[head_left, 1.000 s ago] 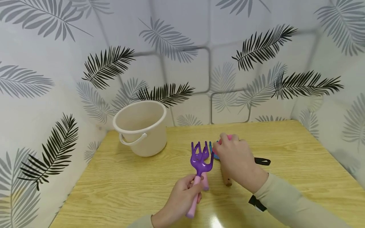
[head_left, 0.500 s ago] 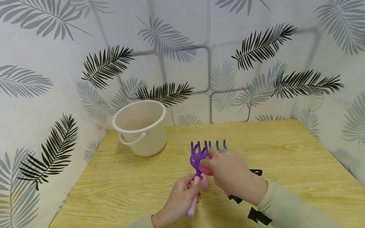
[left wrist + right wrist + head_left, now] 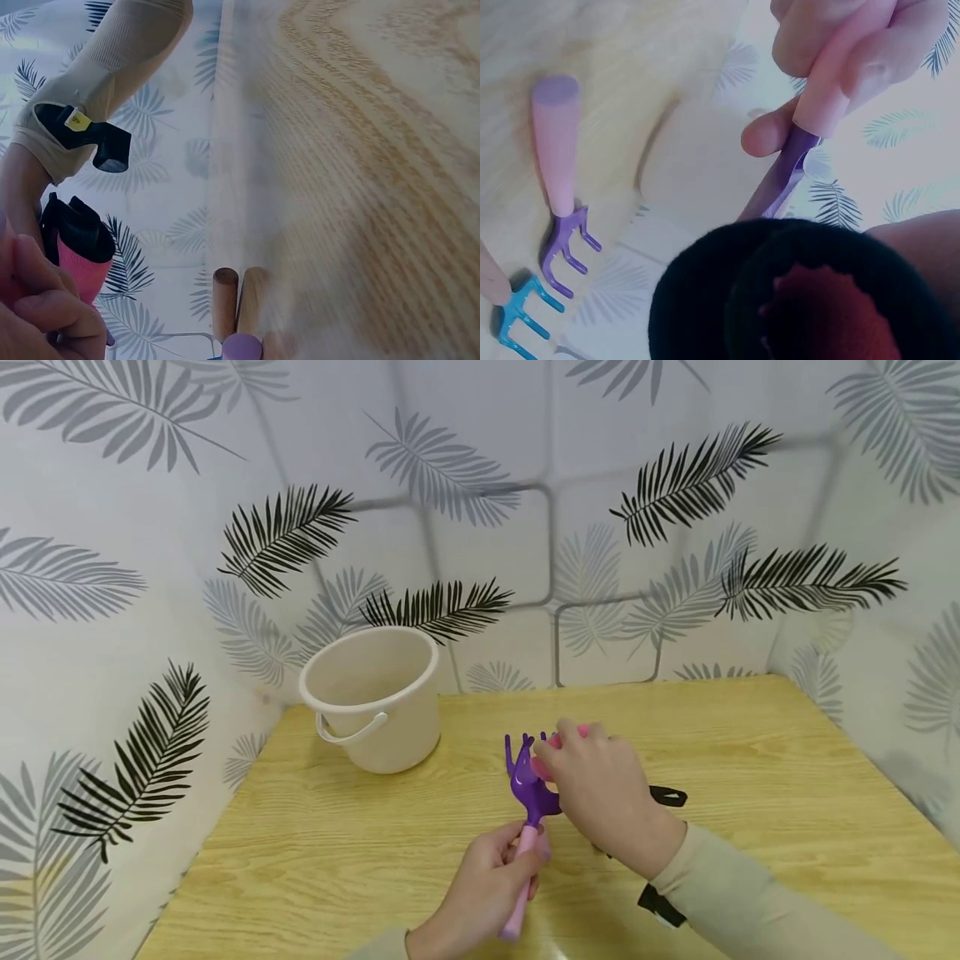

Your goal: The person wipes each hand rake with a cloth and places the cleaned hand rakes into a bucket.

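Observation:
My left hand (image 3: 495, 881) grips a small garden fork (image 3: 527, 792) by its pink handle (image 3: 836, 71), with the purple head tilted up. My right hand (image 3: 603, 789) holds a pink, glove-like piece with a black cuff (image 3: 84, 255) against the right side of that head, covering some of the tines. The cuff's dark round opening (image 3: 772, 300) fills the lower part of the right wrist view. On the table behind lies a second purple fork (image 3: 561, 247) with a pink handle. Beside it is a blue rake (image 3: 526, 311) with a wooden handle, hidden by my right hand in the head view.
A cream bucket (image 3: 393, 735) with its handle hanging down stands at the back left of the wooden table (image 3: 315, 852). Leaf-patterned wall covering (image 3: 480, 443) rises right behind the table. Two wooden handle ends (image 3: 225, 300) show low in the left wrist view.
My right hand has swept left and down onto the fork's head with the pink piece, then a little upward. The left hand has kept its grip, with the fork turned slightly.

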